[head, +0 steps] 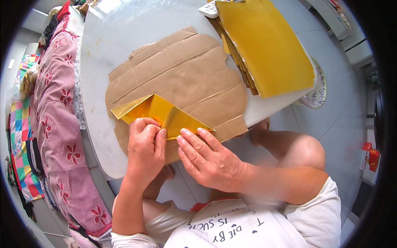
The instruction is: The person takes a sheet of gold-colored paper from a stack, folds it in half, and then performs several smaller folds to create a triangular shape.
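Note:
A folded sheet of shiny gold foil paper [173, 119] lies on a flattened piece of brown cardboard [186, 74]. My left hand [147, 142] pinches the paper's near edge between thumb and curled fingers. With fingers held straight and close together, my right hand [207, 155] rests its fingertips along the same edge, towards the pointed right corner. The paper's left end shows a paler folded flap. A thick stack of gold paper sheets [269, 49] lies at the table's right side, its left edges uneven.
A white remote control [209, 10] lies by the top of the stack. The cardboard rests on a pale glossy table [102, 148]. Pink flowered fabric [59, 102] runs along the left. A patterned basket [318, 88] stands beyond the table's right edge.

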### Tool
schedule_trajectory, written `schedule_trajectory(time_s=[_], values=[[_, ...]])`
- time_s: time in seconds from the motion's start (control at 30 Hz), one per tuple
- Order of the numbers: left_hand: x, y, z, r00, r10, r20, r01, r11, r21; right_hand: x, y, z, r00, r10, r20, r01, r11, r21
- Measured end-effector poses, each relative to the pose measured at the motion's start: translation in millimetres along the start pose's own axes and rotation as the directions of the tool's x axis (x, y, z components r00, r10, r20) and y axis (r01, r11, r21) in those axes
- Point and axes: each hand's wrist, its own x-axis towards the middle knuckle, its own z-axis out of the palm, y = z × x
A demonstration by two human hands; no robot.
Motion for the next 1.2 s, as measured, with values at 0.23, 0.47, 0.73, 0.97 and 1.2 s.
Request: schedule_trajectory(time_s=[0.23, 0.47, 0.73, 0.97, 1.2], values=[[-0.2, 0.1, 2.1, 1.0, -0.018, -0.013, 0.018, 1.0, 0.019, -0.8, 1.2, 2.1, 1.0, 0.003, -0.001, -0.003, 1.0, 0.002], [-0.2, -0.5, 3.1, 0.999, -0.015, -0.031, 0.017, 0.999, 0.042, 2.3, 0.8, 3.0, 1.0, 0.01, -0.029, -0.01, 1.0, 0.018], [-0.3, -2.1, 3.2, 0.999, -0.006, -0.034, 0.008, 0.999, 0.05, 3.7, -0.2, 1.1, 1.0, 0.019, -0.013, -0.019, 1.0, 0.009], [0.3, -2.2, 3.8, 0.998, 0.025, -0.063, -0.02, 0.996, 0.083, 4.0, 0.1, 0.2, 1.0, 0.011, 0.004, -0.011, 1.0, -0.002], [0.4, -2.1, 4.7, 0.998, 0.028, -0.05, -0.022, 0.994, 0.11, 3.4, 2.0, -1.3, 1.0, -0.012, 0.022, 0.012, 1.0, -0.017]])
